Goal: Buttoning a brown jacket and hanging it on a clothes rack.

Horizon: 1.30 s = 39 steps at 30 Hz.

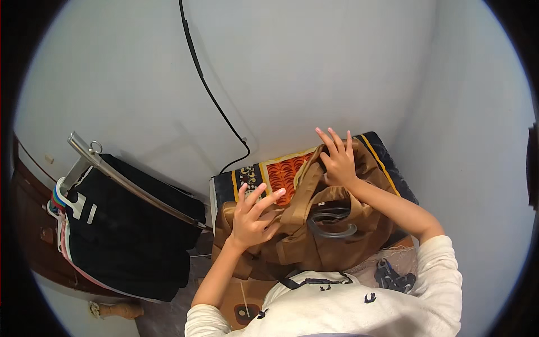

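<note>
In the head view, the brown garment (295, 247) lay loosely heaped on top of a patterned cloth (285, 173), its folds bunched and slack. The left hand (251, 223) was over the left part of the brown garment, its fingers spread well apart and pointing away from the wearer; the thumb angled in toward a raised fold. Nothing was gripped between its fingers, though whether the thumb or palm touched the fabric could not be told.

The right hand (340, 165) was at the far part of the brown garment, right of its middle, with the fingers fanned wide and the tips reaching past the garment's far edge. It pinched nothing that showed; the palm lay against or just above the cloth, which of the two could not be made out.

A dark hanger (331, 235) showed its curved hook in a gap in the middle of the brown garment, between the two forearms. Left of the brown garment, a metal rail (126, 175) carried black clothing (135, 236) on hangers. Beyond the brown garment stood a pale wall (314, 67), with a black cable (217, 105) running down it.
</note>
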Tool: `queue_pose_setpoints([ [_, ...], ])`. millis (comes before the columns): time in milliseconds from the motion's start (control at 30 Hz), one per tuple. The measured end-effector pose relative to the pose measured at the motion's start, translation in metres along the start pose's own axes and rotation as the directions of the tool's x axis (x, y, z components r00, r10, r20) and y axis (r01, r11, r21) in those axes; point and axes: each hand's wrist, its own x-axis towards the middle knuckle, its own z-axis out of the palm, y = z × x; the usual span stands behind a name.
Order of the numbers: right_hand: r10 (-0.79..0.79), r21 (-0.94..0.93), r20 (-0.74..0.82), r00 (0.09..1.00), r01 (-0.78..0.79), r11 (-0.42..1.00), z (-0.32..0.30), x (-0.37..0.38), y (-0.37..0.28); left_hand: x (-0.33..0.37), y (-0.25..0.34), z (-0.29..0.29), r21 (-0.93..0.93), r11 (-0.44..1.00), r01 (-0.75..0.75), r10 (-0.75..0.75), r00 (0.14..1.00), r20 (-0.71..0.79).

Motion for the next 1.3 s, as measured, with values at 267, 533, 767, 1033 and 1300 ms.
queue_pose_setpoints([
  [267, -0.166, -0.232, 0.129, 0.978, 0.193, 0.953, -0.036, -0.019, 0.040, -0.002, -0.009, -0.009, 0.000, 0.983, 0.186, -0.186, 0.982, -0.021],
  [533, 0.302, -0.176, -0.146, 0.942, -0.325, 0.929, -0.143, 0.023, 0.030, 0.023, -0.009, -0.025, 0.002, 0.970, 0.244, -0.242, 0.961, -0.131],
  [767, 0.569, -0.271, 0.055, 0.820, -0.537, 0.799, -0.143, 0.017, 0.013, 0.063, 0.001, -0.059, 0.178, 0.980, 0.090, -0.051, 0.977, -0.209],
  [1033, 0.503, -0.131, 0.643, 0.577, -0.565, 0.815, -0.100, 0.017, 0.044, 0.066, 0.002, -0.075, 0.133, 0.991, -0.016, 0.043, 0.978, -0.205],
  [1300, 0.310, -0.173, 0.621, 0.719, -0.260, 0.950, -0.077, 0.000, 0.041, 0.036, 0.006, -0.080, 0.194, 0.980, 0.041, -0.002, 0.980, -0.197],
])
